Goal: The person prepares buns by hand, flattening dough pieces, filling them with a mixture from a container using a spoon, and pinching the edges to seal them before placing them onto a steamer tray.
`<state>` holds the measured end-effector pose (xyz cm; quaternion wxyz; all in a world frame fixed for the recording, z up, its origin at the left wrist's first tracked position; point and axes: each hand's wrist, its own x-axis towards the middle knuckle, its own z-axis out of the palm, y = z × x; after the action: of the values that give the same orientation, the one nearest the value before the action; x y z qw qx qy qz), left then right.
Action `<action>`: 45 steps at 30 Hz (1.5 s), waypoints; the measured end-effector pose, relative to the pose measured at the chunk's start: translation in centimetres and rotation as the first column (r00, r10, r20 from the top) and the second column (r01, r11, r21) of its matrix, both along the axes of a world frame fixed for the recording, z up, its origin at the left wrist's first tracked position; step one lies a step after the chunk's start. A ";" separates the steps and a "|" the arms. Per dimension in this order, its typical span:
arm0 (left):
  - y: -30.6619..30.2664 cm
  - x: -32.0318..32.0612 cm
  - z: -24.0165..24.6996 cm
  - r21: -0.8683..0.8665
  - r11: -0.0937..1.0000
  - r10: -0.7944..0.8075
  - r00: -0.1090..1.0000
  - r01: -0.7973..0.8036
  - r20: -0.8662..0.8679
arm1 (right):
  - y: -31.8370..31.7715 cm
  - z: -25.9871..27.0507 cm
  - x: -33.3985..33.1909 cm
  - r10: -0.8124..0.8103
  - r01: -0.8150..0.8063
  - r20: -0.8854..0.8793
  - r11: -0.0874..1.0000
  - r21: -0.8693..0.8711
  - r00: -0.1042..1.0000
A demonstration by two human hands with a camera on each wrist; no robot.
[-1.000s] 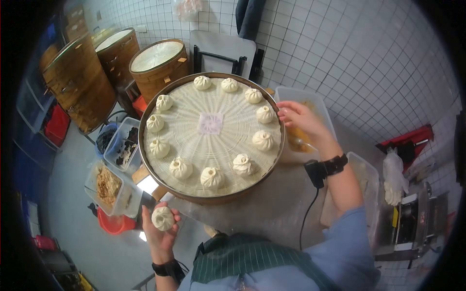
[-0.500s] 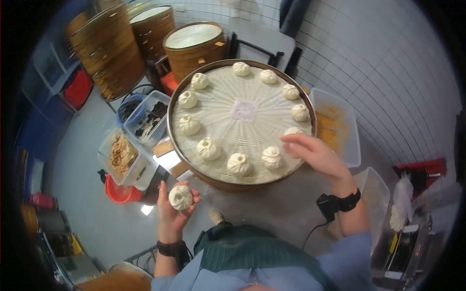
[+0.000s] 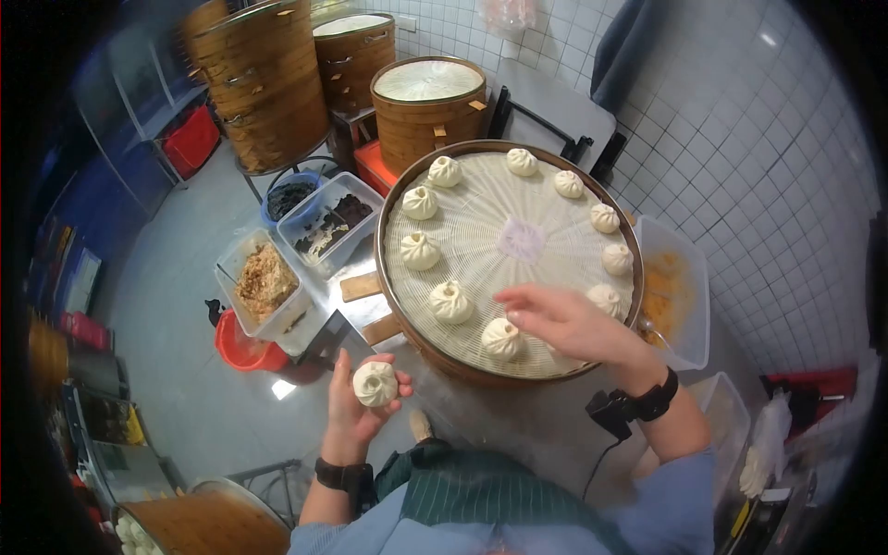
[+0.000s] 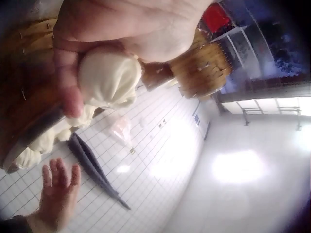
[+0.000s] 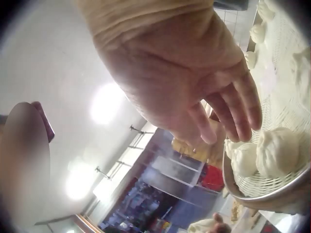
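Observation:
My left hand (image 3: pixel 356 403) holds a pleated bun (image 3: pixel 376 383) in its palm, fingers curled round the side, left of the apron front. In the left wrist view the same bun (image 4: pixel 110 79) rests against the palm and fingers. A round steamer tray (image 3: pixel 555 368) with a woven mat carries several pleated buns near its rim. Over the tray's front right part hovers my right hand (image 3: pixel 575 324), fingers extended and holding nothing, covering part of the mat. A bun (image 3: pixel 502 339) sits just below its fingertips. From the right wrist, the relaxed hand (image 5: pixel 180 73) shows beside two buns.
Stacked bamboo steamers (image 3: pixel 264 88) stand at the back left. Tubs of brown filling (image 3: pixel 266 282) and dark filling (image 3: pixel 338 222) lie left of the tray, above a red basin (image 3: pixel 248 347). An orange-filled tub (image 3: pixel 680 296) is at the right; another steamer (image 3: pixel 199 518) is at front left.
The head view has shifted, so the tray appears further right. My right hand has moved from the tray's right rim inward over its front part. The left hand still holds the bun.

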<state>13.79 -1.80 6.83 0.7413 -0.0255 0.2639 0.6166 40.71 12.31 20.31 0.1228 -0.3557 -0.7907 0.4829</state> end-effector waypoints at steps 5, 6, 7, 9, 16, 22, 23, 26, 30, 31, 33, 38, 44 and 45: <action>0.5 -0.9 0.0 -0.009 1.000 0.006 1.000 -0.006 -0.012 | 3.2 1.9 -3.2 -0.026 0.046 -0.151 0.990 0.133 0.988; 0.7 -1.1 0.1 -0.018 1.000 0.002 1.000 -0.002 -0.016 | 4.3 1.5 -3.9 -0.004 0.029 -0.158 0.987 0.155 0.987; 1.0 -1.3 0.1 -0.010 1.000 0.000 1.000 -0.001 -0.012 | 4.6 1.4 -4.6 -0.004 0.030 -0.155 0.986 0.163 0.988; 1.9 -2.0 0.3 0.038 0.999 -0.028 1.000 0.029 -0.007 | 5.2 1.3 -6.4 -0.009 -0.014 0.080 0.956 0.293 0.997; 7.7 -4.1 3.2 0.231 0.940 -0.234 0.967 0.251 -0.098 | 6.3 1.3 -10.8 0.281 -0.283 0.058 0.895 0.344 0.958; 13.0 -2.1 6.6 0.180 0.953 -0.226 0.967 0.245 -0.119 | 7.2 1.5 -13.7 0.447 -0.405 -0.068 0.856 0.321 0.892; 13.7 -1.9 6.9 0.123 0.978 -0.166 0.986 0.169 -0.031 | 7.4 1.3 -13.9 0.436 -0.394 -0.068 0.862 0.320 0.898; 15.2 -3.0 7.2 0.251 0.928 -0.260 0.961 0.275 -0.094 | 8.3 1.8 -14.6 0.341 -0.345 0.075 0.876 0.336 0.937; 16.2 -4.9 6.0 0.318 0.898 -0.238 0.944 0.304 -0.229 | 14.9 1.7 -13.3 0.006 -0.017 0.038 0.960 0.281 0.999; 16.0 -5.4 5.6 0.291 0.918 -0.204 0.949 0.270 -0.239 | 17.6 0.5 -12.6 -0.152 0.115 0.073 0.921 0.372 0.986; 15.3 -6.5 4.9 0.282 0.927 -0.199 0.961 0.248 -0.192 | 22.3 -1.0 -11.4 -0.387 0.214 0.207 0.799 0.562 0.899; 13.7 -9.2 3.0 0.153 0.977 -0.112 0.970 0.147 -0.216 | 29.3 -5.1 -10.7 -0.449 0.245 0.228 0.771 0.587 0.864; 12.8 -10.9 2.6 0.025 0.999 -0.029 0.966 0.037 -0.257 | 31.5 -7.1 -10.8 -0.414 0.170 0.364 0.822 0.544 0.834; 12.8 -11.1 2.5 0.019 1.000 -0.015 0.965 0.021 -0.263 | 31.6 -6.2 -10.3 -0.449 0.258 0.294 0.819 0.512 0.843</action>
<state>2.65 10.99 9.29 0.7055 0.0670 0.3533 0.6106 30.45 43.88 14.06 0.1264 -0.5520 -0.8066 0.1692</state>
